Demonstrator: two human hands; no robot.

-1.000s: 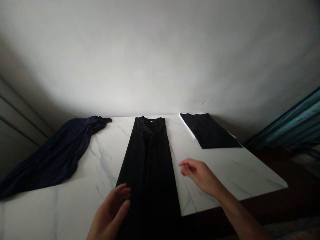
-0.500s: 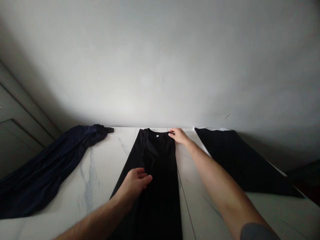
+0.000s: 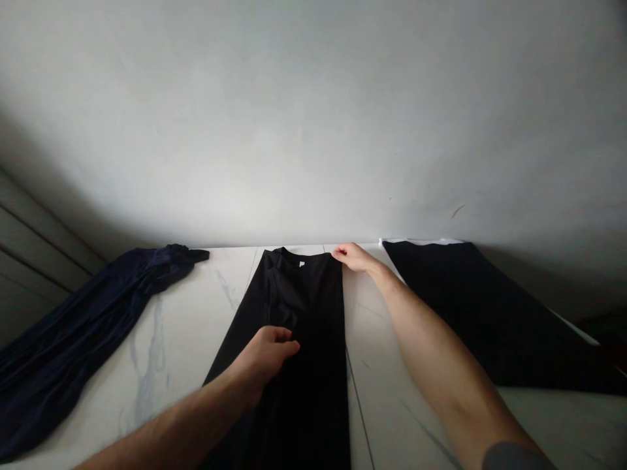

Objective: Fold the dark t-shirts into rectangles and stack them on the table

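A long black garment (image 3: 289, 365) lies lengthwise on the white marble table (image 3: 386, 365), with a small white neck label (image 3: 302, 264) at its far end. My right hand (image 3: 355, 258) is at the garment's far right shoulder corner, with its fingers curled at the edge. My left hand (image 3: 267, 356) rests on the middle of the garment, near a fold. Its fingers are bent, and I cannot tell whether they pinch the cloth. The garment's lower end runs out of view.
A rumpled navy garment (image 3: 83, 333) lies along the table's left side, hanging past the edge of view. A flat black garment (image 3: 482, 313) lies to the right. A pale wall (image 3: 313, 117) stands behind the table, and grey panels (image 3: 34, 241) are at the left.
My right hand has come from mid-table to the garment's far shoulder, and my left hand has moved onto the garment's middle. The whole view has shifted, with the right-hand black garment now appearing larger.
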